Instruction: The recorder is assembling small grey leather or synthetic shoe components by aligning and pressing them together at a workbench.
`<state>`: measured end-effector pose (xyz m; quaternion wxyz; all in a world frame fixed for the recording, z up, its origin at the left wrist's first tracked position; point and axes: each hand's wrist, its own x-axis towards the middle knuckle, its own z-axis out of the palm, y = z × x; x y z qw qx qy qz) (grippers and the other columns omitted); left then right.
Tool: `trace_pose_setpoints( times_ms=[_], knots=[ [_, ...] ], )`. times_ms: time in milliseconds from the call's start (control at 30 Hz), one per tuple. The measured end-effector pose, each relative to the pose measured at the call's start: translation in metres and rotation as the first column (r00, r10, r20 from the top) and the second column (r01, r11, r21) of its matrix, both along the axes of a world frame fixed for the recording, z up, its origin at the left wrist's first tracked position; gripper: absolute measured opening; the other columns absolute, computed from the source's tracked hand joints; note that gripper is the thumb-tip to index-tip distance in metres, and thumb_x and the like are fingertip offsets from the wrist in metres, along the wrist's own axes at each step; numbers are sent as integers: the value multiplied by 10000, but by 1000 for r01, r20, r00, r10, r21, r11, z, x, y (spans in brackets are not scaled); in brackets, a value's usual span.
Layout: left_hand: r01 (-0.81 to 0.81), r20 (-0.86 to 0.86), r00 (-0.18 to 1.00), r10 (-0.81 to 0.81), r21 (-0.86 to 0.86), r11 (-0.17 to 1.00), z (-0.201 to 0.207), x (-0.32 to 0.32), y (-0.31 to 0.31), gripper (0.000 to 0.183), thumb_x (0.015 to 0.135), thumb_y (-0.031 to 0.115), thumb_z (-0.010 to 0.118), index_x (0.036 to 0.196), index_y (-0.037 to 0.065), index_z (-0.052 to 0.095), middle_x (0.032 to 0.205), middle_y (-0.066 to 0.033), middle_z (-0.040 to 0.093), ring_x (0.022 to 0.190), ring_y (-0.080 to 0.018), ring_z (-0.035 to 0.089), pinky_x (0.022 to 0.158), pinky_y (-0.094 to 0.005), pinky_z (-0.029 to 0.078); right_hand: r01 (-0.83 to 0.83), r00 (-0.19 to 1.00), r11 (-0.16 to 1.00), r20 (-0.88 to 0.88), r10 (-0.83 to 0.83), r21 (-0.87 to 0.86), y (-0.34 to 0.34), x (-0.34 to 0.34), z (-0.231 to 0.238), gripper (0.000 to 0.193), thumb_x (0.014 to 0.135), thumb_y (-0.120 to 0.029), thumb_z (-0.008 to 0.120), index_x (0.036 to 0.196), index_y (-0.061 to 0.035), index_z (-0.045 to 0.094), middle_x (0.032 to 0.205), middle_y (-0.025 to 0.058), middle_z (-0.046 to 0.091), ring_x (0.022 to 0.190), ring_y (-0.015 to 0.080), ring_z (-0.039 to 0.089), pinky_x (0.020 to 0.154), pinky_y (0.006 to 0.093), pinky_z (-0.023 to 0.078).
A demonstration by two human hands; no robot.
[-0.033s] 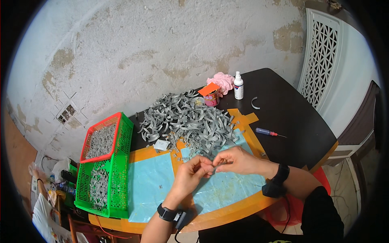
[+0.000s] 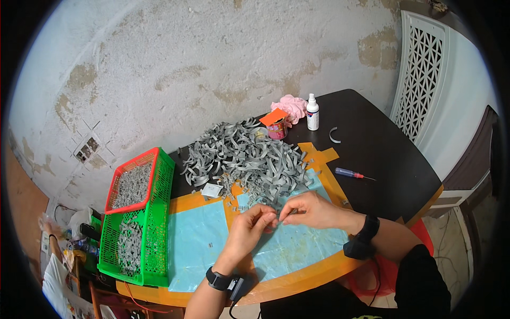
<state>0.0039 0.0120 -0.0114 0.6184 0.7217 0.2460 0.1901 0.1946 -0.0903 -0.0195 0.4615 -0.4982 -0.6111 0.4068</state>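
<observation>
My left hand (image 2: 252, 226) and my right hand (image 2: 309, 210) meet fingertip to fingertip over the blue sheet, at the near edge of the pile. Both are closed in a pinch. Whatever sits between their fingers is too small to make out. Just beyond them lies a big heap of curved grey strips (image 2: 249, 154), which look like plastic or rubber. Small grey pieces (image 2: 273, 198) are scattered along its near side. A small white packet (image 2: 212, 190) rests at the heap's left edge.
To the left, a green basket (image 2: 156, 234) holds small grey pieces, with a red-rimmed basket (image 2: 154, 178) on it. Orange tape (image 2: 313, 268) borders the blue sheet (image 2: 196, 228). Farther back stand a red tin (image 2: 277, 130), a pink cloth (image 2: 291, 106) and a white spray bottle (image 2: 313, 114). A screwdriver (image 2: 350, 173) lies right.
The fingertips of my two hands have drawn slightly apart, the right ones now straighter and pointing down. Everything else stays in place.
</observation>
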Motion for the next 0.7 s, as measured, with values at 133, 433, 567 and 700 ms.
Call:
trace_pose_setpoints(
  times_ms=[133, 433, 567, 700],
  knots=[
    [-5, -123, 988, 99, 601, 799, 2, -3, 3, 182, 805, 94, 715, 956, 12, 653, 847, -76, 648, 742, -167, 640, 643, -278, 513, 115, 991, 993, -64, -114, 7, 4, 6, -8, 109, 838, -55, 674, 929, 3, 658, 872, 34, 620, 805, 81, 589, 712, 229, 481],
    [34, -103, 993, 61, 731, 682, -11, -1, 8, 121, 812, 99, 701, 901, 19, 678, 870, -91, 652, 701, -203, 633, 641, -291, 506, 130, 988, 985, 62, -138, 115, -1, 4, 9, 104, 851, -63, 662, 929, 6, 652, 897, 31, 589, 817, 89, 575, 689, 231, 474],
    [-12, 83, 996, 20, -105, 994, -8, 1, 4, 103, 886, 93, 631, 947, 10, 638, 883, -53, 653, 791, -146, 652, 684, -260, 537, 53, 978, 999, -202, -52, -4, 0, 7, 3, 128, 867, -94, 655, 936, 13, 639, 872, 24, 605, 776, 87, 584, 681, 240, 477],
    [43, 209, 977, 34, -357, 933, -1, 0, -3, 89, 901, 46, 595, 982, 20, 620, 887, -65, 663, 841, -158, 663, 761, -264, 558, -43, 965, 993, -264, 13, -107, -4, 4, 12, 148, 888, -134, 633, 946, 1, 620, 839, 17, 619, 738, 81, 588, 667, 234, 472]
  ],
)
